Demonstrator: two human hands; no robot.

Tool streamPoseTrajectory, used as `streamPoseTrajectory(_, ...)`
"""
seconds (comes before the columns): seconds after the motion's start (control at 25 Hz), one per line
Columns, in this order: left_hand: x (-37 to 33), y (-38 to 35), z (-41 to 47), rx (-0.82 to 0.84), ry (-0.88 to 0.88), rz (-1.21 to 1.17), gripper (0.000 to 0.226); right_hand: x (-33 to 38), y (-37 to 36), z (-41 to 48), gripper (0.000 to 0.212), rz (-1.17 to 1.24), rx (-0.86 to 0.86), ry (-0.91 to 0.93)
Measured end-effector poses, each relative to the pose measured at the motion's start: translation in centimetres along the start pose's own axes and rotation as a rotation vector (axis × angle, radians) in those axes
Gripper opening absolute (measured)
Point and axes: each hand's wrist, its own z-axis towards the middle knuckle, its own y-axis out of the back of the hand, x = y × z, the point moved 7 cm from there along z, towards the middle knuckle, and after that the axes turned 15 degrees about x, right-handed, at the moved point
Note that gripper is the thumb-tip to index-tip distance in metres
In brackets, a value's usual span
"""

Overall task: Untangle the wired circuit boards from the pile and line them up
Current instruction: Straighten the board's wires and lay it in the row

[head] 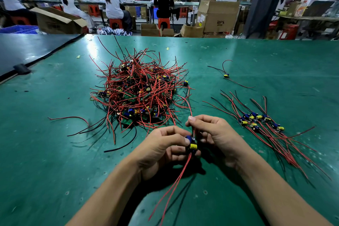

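Boards like the one you hold weigh next to nothing by the look of them, so the trouble lies in the leads, not the load: the wires look thin, limp and springy, and will likely snag on their neighbours rather than slide free. Your left grip (pixel 161 145) pinches the held board (pixel 191 143) by its body, thumb on the blue part beside the yellow capacitor, just above the table (pixel 55 152). Your right grip (pixel 211 134) pinches the upper red wire (pixel 190 115) just above the board, and that wire runs toward 12 o'clock to the near edge of the pile (pixel 141 91). Two red leads hang from the board toward 6 o'clock. Take hold at the board's edges or low on a wire, close to its joint, and draw gently; a hard tug could tear a joint or drag the heap along. From your hands the pile sits at 11 o'clock, the lined-up row (pixel 260 121) at 3 o'clock with boards side by side, and a lone board (pixel 226 75) at 1 o'clock, apart from both. As for containers, stacked cardboard boxes (pixel 218 16) stand past the table's far edge at 1 o'clock, and an open box (pixel 55 20) and a blue crate (pixel 18 29) at 10 o'clock; what they hold, you cannot tell.
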Motion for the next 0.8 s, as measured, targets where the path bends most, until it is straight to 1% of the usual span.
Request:
streamPoseTrajectory(0.16, 0.2, -0.3, 0.2, 0.008, 0.006, 0.016, 0.017, -0.2, 0.1, 0.1, 0.034, 0.015, -0.004, 0.037)
streamPoseTrajectory(0.2, 0.1, -0.4, 0.2, 0.0, 0.004, 0.027, 0.013, -0.3, 0.0, 0.2, 0.031, 0.022, 0.014, 0.041)
streamPoseTrajectory(0.28, 0.2, -0.3, 0.2, -0.039, -0.011, 0.057, 0.016, -0.5, -0.4, 0.3, 0.022, 0.052, 0.052, 0.038)
streamPoseTrajectory(0.36, 0.1, -0.3, 0.2, -0.09, -0.049, 0.064, 0.007, -0.6, -0.4, 0.4, 0.017, 0.078, 0.053, 0.034)
streamPoseTrajectory(0.4, 0.0, -0.3, 0.2, -0.107, -0.07, 0.085, 0.004, -0.6, -0.3, 0.4, 0.019, 0.081, 0.054, 0.034)
streamPoseTrajectory(0.44, -0.2, -0.3, 0.1, -0.125, -0.079, 0.128, 0.008, -0.6, -0.2, 0.4, 0.021, 0.071, 0.057, 0.034)
streamPoseTrajectory(0.52, -0.5, -0.4, 0.0, -0.152, -0.095, 0.229, 0.008, -0.5, 0.0, 0.4, 0.026, 0.025, 0.044, 0.045)
streamPoseTrajectory(0.56, -0.6, -0.4, 0.0, -0.165, -0.107, 0.256, 0.008, -0.4, 0.2, 0.4, 0.028, -0.008, 0.02, 0.063)
streamPoseTrajectory(0.64, -0.8, -0.3, -0.1, -0.182, -0.121, 0.274, 0.009, -0.1, 1.1, 0.3, 0.027, -0.089, -0.083, 0.112)
streamPoseTrajectory(0.72, -0.9, -0.4, -0.1, -0.186, -0.124, 0.298, 0.011, 0.3, 2.0, 0.0, 0.021, -0.175, -0.2, 0.168)
streamPoseTrajectory(0.8, -0.9, -0.4, -0.1, -0.181, -0.122, 0.324, 0.011, 0.5, 2.5, 0.0, 0.017, -0.218, -0.275, 0.198)
